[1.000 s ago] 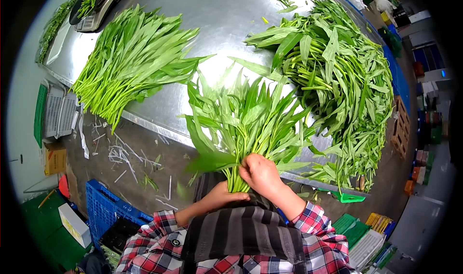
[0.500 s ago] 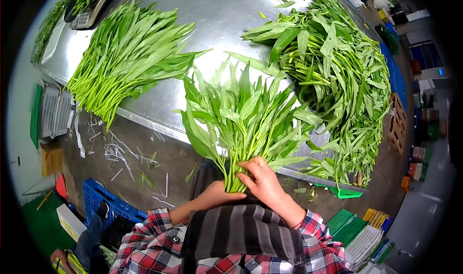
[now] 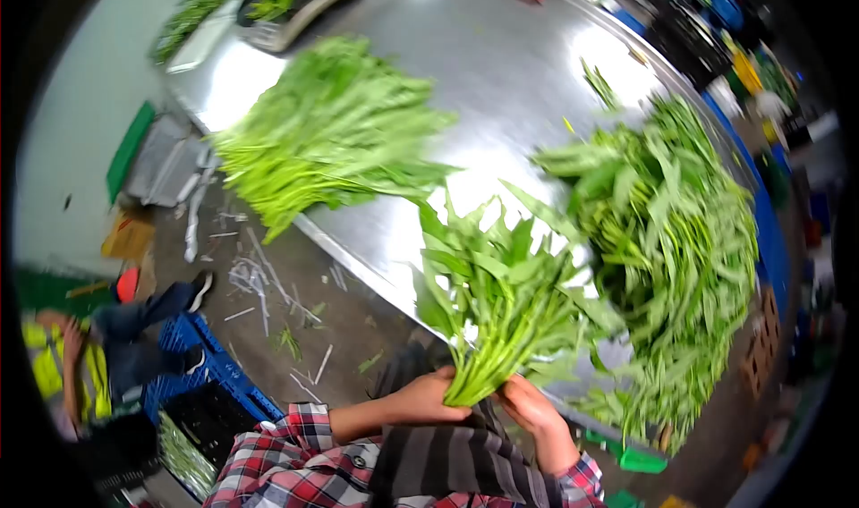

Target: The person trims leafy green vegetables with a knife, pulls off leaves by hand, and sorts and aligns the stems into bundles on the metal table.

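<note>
A bunch of leafy greens that looks like water spinach stands with its leaves fanned out over the table's near edge. My left hand is closed around the cut stem ends, thumb across the front. Against the lower right side of the stems is my right hand, its fingers curled in at the bunch and partly hidden by it. To the right lies a large loose heap of the same greens. A neatly aligned pile of them rests on the left, stems toward the table edge.
The metal table holds what looks like a scale at the far left. Blue crates stand on the floor at lower left, near a seated person in a yellow vest. White strips litter the floor.
The view has swung, so the table and greens sit lower and farther right. My right hand has shifted from the front of the stems to their right side. My left hand keeps its hold.
</note>
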Available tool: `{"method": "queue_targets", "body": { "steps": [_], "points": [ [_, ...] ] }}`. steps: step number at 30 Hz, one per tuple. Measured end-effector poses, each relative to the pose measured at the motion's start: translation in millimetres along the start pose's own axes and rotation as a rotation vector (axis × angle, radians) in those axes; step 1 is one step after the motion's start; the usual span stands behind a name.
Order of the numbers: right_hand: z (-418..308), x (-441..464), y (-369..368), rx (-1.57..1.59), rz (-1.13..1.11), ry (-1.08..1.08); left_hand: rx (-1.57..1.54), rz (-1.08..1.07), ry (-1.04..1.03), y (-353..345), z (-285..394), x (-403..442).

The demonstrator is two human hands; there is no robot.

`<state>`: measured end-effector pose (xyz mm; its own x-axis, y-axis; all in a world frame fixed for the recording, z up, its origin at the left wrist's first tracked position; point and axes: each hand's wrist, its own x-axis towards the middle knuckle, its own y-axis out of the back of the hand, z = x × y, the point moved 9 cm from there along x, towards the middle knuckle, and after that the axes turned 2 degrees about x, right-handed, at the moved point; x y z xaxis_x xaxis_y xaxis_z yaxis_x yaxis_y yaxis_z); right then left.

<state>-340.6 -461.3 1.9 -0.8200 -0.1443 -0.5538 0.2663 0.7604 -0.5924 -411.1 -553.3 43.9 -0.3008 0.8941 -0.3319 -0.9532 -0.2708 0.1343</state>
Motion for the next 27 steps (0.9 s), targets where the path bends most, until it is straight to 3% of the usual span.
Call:
{"method": "queue_targets", "body": {
  "steps": [1,4,7,9,10,11,13,15,17,18,20,21,22,23,25,26,27],
  "points": [
    [-15.7,0.9,-7.9,0.041,-0.049,0.002,0.149,-0.138,0.038,-4.0,-0.7,2.7],
    [3.1,12.7,24.0,-0.251,0.121,-0.344,-0.001,-0.178,0.199,-14.0,-17.9,-4.9],
    [7.2,40.1,4.1,-0.321,0.001,-0.212,-0.198,-0.155,0.275,-11.7,-22.2,-10.4],
    [-8.1,40.4,-10.8,-0.461,-0.082,-0.340,-0.295,-0.144,0.346,-4.2,-33.1,-13.8],
    [-15.6,41.8,-16.5,-0.420,-0.184,-0.303,-0.370,-0.113,0.332,17.5,-5.8,-13.0],
    [-20.3,40.5,-19.7,-0.379,-0.277,-0.264,-0.376,-0.209,0.446,34.7,5.2,-11.4],
    [-45.9,39.9,-28.4,-0.411,-0.330,-0.155,-0.406,-0.137,0.414,112.4,52.7,6.2],
    [-64.3,50.4,-31.6,-0.401,-0.251,-0.127,-0.206,-0.085,0.184,202.4,85.0,47.5],
    [-64.3,72.2,-13.0,-0.397,-0.108,-0.030,0.122,0.179,-0.091,295.6,181.7,76.2],
    [-82.2,73.9,-19.3,-0.470,0.032,0.158,0.239,0.261,-0.227,336.5,197.1,100.5],
    [-97.1,83.4,-30.3,-0.547,0.087,0.195,0.331,0.384,-0.217,407.2,221.2,147.0],
    [-110.1,90.8,-33.2,-0.590,0.114,0.214,0.348,0.403,-0.342,431.8,241.5,167.1],
    [-122.8,93.9,-38.3,-0.617,0.175,0.227,0.503,0.508,-0.340,464.3,244.3,190.1],
    [-118.3,102.9,-29.0,-0.664,0.210,0.353,0.448,0.523,-0.225,492.2,232.7,214.7],
    [-117.1,112.2,-17.7,-0.666,0.315,0.098,0.496,0.533,-0.150,546.0,187.1,273.0],
    [-124.1,114.8,-20.8,-0.661,0.329,0.119,0.573,0.503,-0.097,563.1,156.8,301.1],
    [-128.0,113.1,-21.3,-0.675,0.326,0.141,0.379,0.465,-0.094,578.9,99.8,317.1]
  ]
}}
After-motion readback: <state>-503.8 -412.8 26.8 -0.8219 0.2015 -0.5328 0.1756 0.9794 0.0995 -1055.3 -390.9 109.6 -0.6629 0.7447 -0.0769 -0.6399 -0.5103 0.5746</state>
